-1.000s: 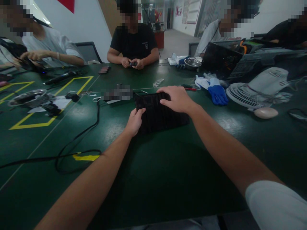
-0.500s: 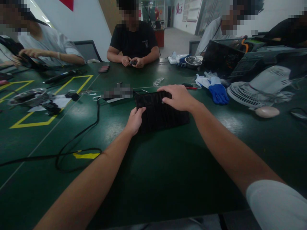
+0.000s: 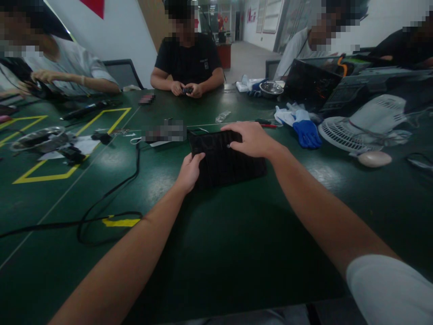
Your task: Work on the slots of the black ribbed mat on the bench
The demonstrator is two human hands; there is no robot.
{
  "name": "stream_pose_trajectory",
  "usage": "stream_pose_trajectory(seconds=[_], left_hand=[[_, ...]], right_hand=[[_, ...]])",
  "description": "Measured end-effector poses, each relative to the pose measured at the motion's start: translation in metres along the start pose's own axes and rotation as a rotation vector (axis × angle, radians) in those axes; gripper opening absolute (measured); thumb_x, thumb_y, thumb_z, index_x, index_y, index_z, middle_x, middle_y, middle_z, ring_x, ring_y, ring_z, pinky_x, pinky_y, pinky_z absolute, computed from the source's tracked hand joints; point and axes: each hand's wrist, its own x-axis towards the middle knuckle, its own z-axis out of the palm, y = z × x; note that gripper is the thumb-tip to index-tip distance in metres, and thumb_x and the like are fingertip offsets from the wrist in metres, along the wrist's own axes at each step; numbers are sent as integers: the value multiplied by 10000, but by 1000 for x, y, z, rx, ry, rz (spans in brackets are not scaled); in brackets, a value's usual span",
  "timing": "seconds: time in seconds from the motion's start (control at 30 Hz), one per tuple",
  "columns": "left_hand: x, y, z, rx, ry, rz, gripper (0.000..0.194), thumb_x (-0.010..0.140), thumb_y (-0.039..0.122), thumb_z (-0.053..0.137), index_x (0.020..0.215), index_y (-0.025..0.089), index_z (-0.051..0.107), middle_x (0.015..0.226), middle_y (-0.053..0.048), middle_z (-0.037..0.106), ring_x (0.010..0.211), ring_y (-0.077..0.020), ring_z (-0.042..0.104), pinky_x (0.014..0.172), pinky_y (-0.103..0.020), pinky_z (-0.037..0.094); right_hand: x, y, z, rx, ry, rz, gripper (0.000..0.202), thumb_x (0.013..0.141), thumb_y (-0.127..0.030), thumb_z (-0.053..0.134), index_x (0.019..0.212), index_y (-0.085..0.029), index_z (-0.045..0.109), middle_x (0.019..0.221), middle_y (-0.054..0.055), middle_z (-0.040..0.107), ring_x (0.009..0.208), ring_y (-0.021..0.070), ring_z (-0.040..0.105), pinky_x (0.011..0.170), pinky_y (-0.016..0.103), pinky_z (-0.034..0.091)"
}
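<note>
A flat, black, rectangular object (image 3: 223,167) with faint ridges is held tilted over the green table (image 3: 237,243); I cannot make out its exact kind. My left hand (image 3: 190,170) grips its left edge, thumb on the near face and the other fingers hidden behind. Over the top edge curls my right hand (image 3: 252,139), its thumb pressed on the face and its fingers reaching toward the far side. A small shiny spot (image 3: 228,145) shows by the right thumb.
Left of my hands lie a black cable (image 3: 137,158) and a metal bowl (image 3: 40,137). To the right are blue-and-white gloves (image 3: 306,131), a white fan (image 3: 379,113) and a pale oval object (image 3: 375,158). Across the table a person (image 3: 187,58) handles a small dark thing.
Both hands keep the same grip on the black object. The whole view has shifted very slightly; nothing else has visibly moved.
</note>
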Motion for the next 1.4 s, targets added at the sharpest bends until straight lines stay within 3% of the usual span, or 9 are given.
stream_pose_trajectory(seconds=[0.67,1.4], left_hand=[[0,0,1,2,21,-2,353,758,504,772,956,215,727,938,-92,777,1088,-355,767,1015,-486,626],[2,-2,-1,11,23,13,328,784,490,774,956,212,739,964,-98,796,1123,-364,763,1059,-488,615]], right_hand=[[0,-5,6,-36,38,20,603,873,-359,700,1470,-280,711,1467,98,762,1343,396,669,1174,599,428],[0,-2,7,-19,42,30,496,985,-350,625,1468,-291,718,1485,89,757,1359,389,652,1181,600,407]])
